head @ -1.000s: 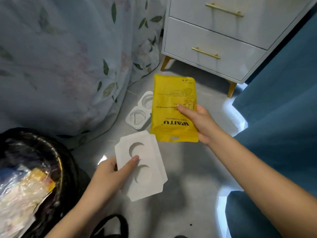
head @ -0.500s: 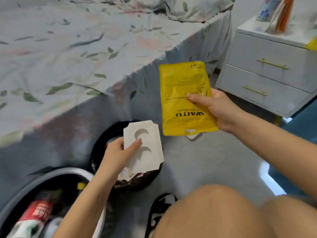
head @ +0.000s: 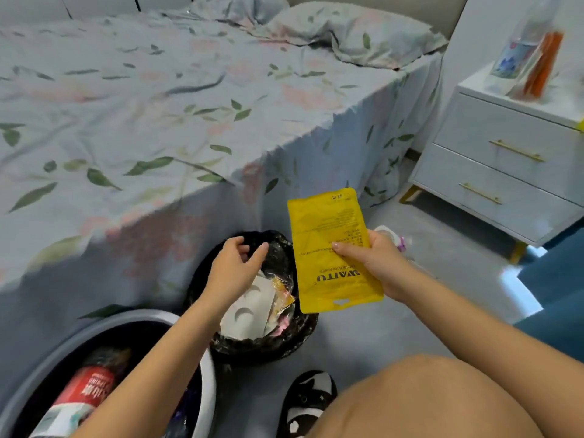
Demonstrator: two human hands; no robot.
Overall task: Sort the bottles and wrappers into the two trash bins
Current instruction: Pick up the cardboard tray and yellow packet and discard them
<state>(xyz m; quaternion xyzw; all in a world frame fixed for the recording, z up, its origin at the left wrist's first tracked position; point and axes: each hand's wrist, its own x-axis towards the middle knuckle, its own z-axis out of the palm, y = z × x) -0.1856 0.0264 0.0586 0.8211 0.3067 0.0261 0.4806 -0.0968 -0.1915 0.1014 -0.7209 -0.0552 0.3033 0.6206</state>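
Head view
Left hand: our left hand [head: 235, 268] hangs over the black bin [head: 303, 335], fingers loosely spread, holding nothing.
Right hand: our right hand [head: 373, 265] grips the yellow pouch [head: 331, 248] at its right edge, thumb across the front; the pouch stands upright beside the black bin, above the floor.
Black bin: we see the white card [head: 249, 306] lying inside on other wrappers [head: 282, 295].
Grey bin: the grey bin [head: 207, 368] sits just left of the black one; a red-labelled bottle [head: 85, 390] lies in it.
Surroundings: bed [head: 158, 105] behind the bins, nightstand [head: 505, 165] at right, our knee [head: 426, 399] and slipper [head: 308, 399] at bottom.
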